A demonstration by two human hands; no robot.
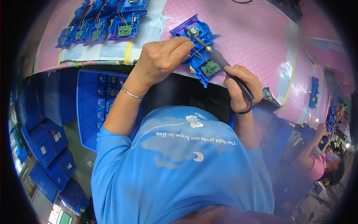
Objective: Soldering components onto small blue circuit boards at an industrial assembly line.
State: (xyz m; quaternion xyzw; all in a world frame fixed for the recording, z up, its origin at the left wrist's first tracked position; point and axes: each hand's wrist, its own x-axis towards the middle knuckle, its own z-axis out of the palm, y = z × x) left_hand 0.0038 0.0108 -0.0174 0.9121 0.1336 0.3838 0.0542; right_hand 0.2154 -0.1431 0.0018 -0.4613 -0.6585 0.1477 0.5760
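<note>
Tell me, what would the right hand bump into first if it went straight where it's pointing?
Probably the blue casing, near its green circuit board. The right hand holds a soldering iron reaching over it; depth is hard to judge.

From where I stand, a pink table covering [257, 33] spreads across the bench between twelve and two o'clock, with a dark cable [242, 2] at its far edge near one o'clock and a yellow tape strip [128, 52] toward eleven. A big open blue crate [85, 112] sits at nine o'clock, and labelled blue bins [44, 147] stand stacked past it, toward eight, beside the greenish floor [85, 164]. Near four o'clock, a co-worker [317, 168] in pink reaches toward the bench.
</note>
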